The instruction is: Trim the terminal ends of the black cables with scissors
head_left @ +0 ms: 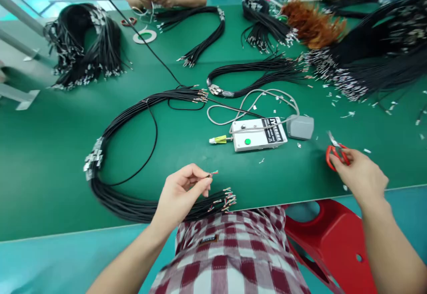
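My left hand (187,189) pinches the end of a black cable, from which thin coloured wires (214,172) stick out past the fingertips. Below it lies a curved bundle of black cables (123,205) with stripped, coloured ends; silvery connectors (94,156) are gathered at its left bend. Off to the right, my right hand (362,174) has its fingers on red-handled scissors (337,151), whose blades point up and away over the table. Between the hands and farther back sits a white box (258,134) with a green button and a yellow-tipped piece on its left side.
A grey pedal-like block (300,127) is joined to the box by a looped grey cord. More cable bundles (86,45) lie on the green table (53,151), with white scraps scattered at right. Two people work across the table. A red stool (336,240) stands near my right side.
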A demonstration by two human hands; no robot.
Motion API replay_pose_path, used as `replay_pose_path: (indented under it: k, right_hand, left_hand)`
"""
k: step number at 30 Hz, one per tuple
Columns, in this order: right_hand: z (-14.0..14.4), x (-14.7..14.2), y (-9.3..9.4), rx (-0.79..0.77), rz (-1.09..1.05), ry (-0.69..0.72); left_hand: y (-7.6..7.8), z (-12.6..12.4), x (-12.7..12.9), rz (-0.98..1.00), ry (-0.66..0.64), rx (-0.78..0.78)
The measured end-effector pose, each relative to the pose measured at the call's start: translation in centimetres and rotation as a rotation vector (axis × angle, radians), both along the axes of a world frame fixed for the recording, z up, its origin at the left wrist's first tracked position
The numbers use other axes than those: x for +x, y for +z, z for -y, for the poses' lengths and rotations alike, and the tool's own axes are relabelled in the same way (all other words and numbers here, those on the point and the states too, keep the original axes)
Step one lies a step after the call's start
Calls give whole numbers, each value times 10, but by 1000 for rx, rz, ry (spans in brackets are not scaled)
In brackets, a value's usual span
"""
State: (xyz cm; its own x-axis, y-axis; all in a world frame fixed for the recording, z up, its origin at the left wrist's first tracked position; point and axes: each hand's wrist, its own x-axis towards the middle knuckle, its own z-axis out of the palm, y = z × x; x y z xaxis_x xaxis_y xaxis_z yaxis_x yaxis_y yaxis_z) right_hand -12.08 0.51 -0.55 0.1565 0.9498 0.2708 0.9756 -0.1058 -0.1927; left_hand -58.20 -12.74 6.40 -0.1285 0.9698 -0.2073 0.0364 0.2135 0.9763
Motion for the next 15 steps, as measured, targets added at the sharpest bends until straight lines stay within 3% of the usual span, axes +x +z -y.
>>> replay_pose_path:
  k: [3,6,8,10,13,15]
  right_hand:
    - [-17,18,-9,18,-31,-18]
    - [-24,-4,5,54,-31,40]
    - [-18,-43,23,96,-63,154]
    - [-2,-98,41,76,-274,288]
    - [28,-189,56,-315,-835,597]
    - [43,-241,56,-539,-1054,707]
  left_hand:
    - [-1,-9,2,-262,51,167]
    - [-8,-14,3,-619,144,429]
    - [-14,-16,3,-797,129,579]
    - [-20,-18,3,-915,93,664]
    - [-26,-17,6,-1047,92,730]
    - [-27,-16,8,-1100,96,768]
